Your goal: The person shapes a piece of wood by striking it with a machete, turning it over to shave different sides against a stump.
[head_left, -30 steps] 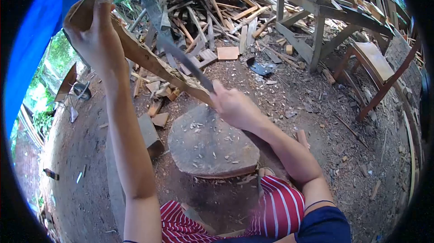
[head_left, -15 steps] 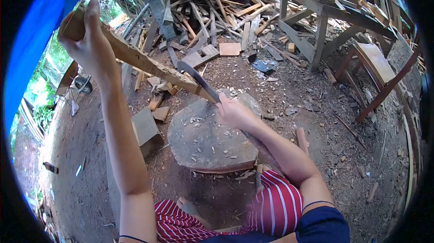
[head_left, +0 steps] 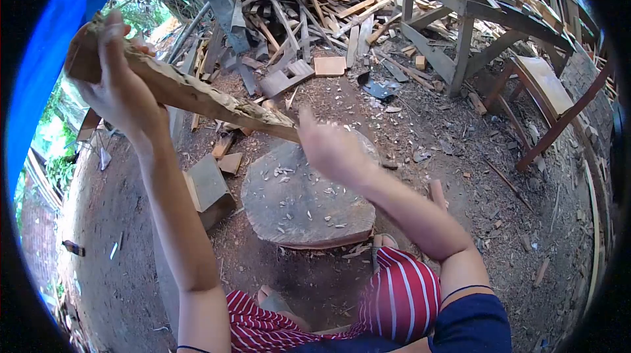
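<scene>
My left hand (head_left: 121, 83) is closed around the thick upper end of a long piece of wood (head_left: 204, 100), fingers wrapped over its far side. The wood slants down to the right, its rough, hewn upper edge facing away from me. Its lower end is over the round chopping block (head_left: 322, 205), close to my right hand (head_left: 332, 152). That hand is a motion-blurred fist on the machete handle; the blade cannot be made out now. Pale wood chips lie scattered on the block.
A squared wood block (head_left: 210, 185) stands left of the chopping block. Behind lies a heap of scrap boards (head_left: 289, 24). A rough wooden bench (head_left: 463, 44) and a small stool-like frame (head_left: 542, 83) are at right. Shavings cover the dirt floor.
The machete blade, visible against the wood's lower end before, no longer shows. My right hand has shifted slightly up and left. My left hand and the wood's upper end moved left and slightly down.
</scene>
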The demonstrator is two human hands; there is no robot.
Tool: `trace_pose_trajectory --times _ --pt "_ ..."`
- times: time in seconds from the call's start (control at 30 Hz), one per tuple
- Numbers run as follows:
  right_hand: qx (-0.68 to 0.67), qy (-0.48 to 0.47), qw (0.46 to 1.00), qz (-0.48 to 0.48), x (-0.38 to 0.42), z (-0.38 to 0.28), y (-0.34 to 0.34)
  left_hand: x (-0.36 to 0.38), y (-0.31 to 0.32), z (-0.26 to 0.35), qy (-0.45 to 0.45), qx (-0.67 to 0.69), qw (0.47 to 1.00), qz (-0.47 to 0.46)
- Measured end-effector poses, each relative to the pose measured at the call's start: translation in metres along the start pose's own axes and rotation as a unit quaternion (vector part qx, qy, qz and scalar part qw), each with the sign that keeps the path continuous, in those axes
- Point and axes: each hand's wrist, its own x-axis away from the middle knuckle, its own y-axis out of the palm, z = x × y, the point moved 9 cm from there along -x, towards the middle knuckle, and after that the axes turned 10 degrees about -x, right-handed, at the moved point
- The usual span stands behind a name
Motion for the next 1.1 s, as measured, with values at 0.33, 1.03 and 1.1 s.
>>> trace_pose_trajectory --times 0.33,1.03,1.1 --pt "-0.168 0.005 0.986 -0.011 -0.004 -0.003 -0.029 0.010 0.001 0.009 0.031 -0.005 0.999 0.016" --pt "-0.168 -0.117 0.974 0.099 -0.003 -0.047 -0.081 -0.002 0.014 0.001 0.029 -0.030 0.999 -0.013" --pt "-0.168 -0.192 0.949 0.185 -0.002 -0.076 -0.120 0.000 0.021 0.003 0.025 -0.014 1.000 -0.001"
